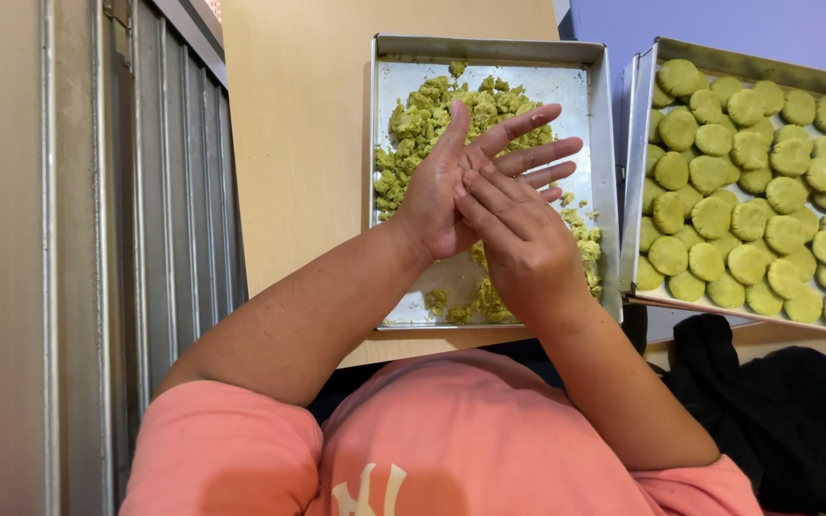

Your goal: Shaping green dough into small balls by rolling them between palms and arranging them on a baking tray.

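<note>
We see both hands raised over a metal tray (600,172) that rests on a wooden surface (298,143). The left hand (461,186) is spread flat, palm up and fingers splayed, and the right hand (518,234) lies across it, its fingertips pressing into the left palm. Neither hand is clamped on anything that we can make out; if a bit of dough sits between the palms, it is hidden, so we cannot tell.

Under the hands, the tray holds loose green dough (432,119) in crumbly lumps. Most of it is heaped at the far left of the tray, with a thinner trail running down the right side to the near edge. Bare metal shows at the near left and along the far right.

To the right, just beside the first tray, a second tray (639,143) is packed with flattened green rounds (748,191), set close together in rows and touching one another. It fills nearly all of that tray.

We judge the shaping to be well along: the right tray looks almost full, while a fair heap of unshaped dough is left in the tray under the hands. A dark cloth (776,411) lies at the near right.
</note>
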